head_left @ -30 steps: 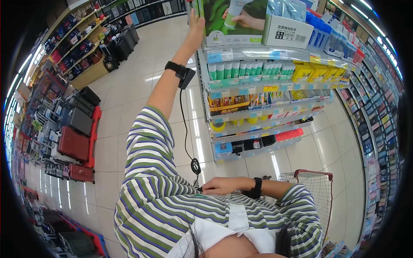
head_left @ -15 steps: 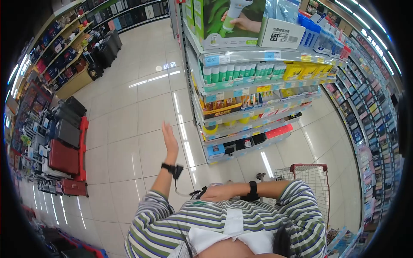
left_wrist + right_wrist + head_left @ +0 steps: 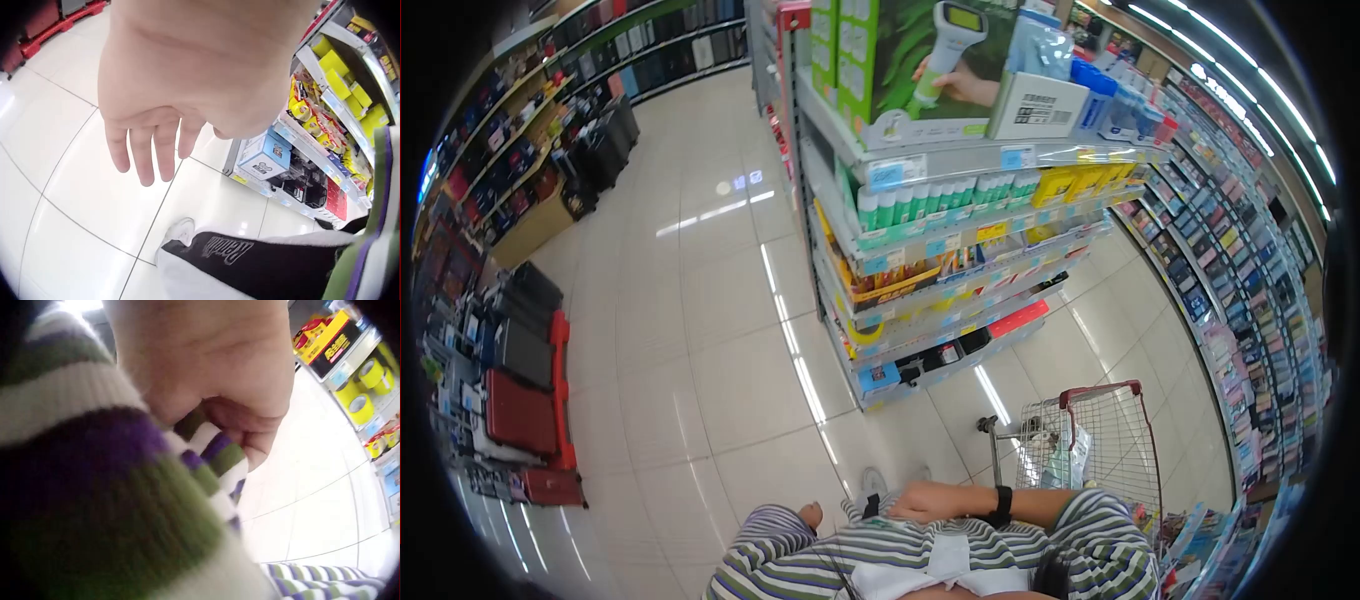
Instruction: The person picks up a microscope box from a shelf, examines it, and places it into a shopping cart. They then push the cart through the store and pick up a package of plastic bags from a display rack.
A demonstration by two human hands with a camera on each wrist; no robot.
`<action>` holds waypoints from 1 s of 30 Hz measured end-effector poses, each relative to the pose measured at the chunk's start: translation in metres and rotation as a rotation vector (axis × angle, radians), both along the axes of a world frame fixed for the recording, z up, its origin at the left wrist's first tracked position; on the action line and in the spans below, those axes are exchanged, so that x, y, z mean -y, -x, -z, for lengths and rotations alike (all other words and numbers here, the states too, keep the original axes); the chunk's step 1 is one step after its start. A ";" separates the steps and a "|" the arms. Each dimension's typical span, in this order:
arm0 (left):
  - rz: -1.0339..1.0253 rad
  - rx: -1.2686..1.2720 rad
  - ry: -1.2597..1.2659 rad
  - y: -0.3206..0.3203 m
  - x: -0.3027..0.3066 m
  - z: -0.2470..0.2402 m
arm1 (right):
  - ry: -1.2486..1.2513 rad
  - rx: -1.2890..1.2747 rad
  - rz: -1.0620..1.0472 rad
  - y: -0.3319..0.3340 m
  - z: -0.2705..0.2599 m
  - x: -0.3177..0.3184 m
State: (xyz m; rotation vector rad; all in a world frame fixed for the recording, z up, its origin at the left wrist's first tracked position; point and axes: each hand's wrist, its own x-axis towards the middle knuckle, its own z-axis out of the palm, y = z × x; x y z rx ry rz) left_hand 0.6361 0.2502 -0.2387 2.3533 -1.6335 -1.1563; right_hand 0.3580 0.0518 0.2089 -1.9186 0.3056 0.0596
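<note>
My left hand (image 3: 150, 147) hangs at my side above the white floor tiles (image 3: 81, 187), fingers straight and relaxed, holding nothing. Below it show a white shoe (image 3: 178, 231) and a black trouser leg (image 3: 250, 262). In the head view only a bit of that arm (image 3: 808, 516) shows beside the striped sleeve. My right hand (image 3: 918, 500) lies across my belly. In the right wrist view its fingers (image 3: 250, 419) are curled and pinch a fold of the striped shirt (image 3: 209, 447). A black band (image 3: 1002, 500) sits on that wrist.
A tall shelf unit (image 3: 920, 215) of tapes, tubes and boxes stands straight ahead, green boxes (image 3: 900, 60) on top. A red-rimmed wire cart (image 3: 1100, 440) stands at my right. Suitcases (image 3: 520, 410) line the left side. Racks of small goods (image 3: 1250, 300) fill the right wall.
My left arm has dropped from the top shelf's green box down to my side. The right hand has stayed on my belly. The cart now shows further left.
</note>
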 end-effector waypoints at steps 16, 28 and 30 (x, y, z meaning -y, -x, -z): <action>0.299 -0.118 0.182 0.060 0.247 -0.107 | 0.665 -1.140 1.648 0.388 0.110 -0.255; 0.916 -0.376 -0.031 0.224 0.015 -0.069 | 0.557 -1.556 1.796 0.452 0.173 -0.546; 1.126 -0.334 -0.105 0.259 -0.030 -0.093 | 0.596 -1.312 1.767 0.441 0.151 -0.546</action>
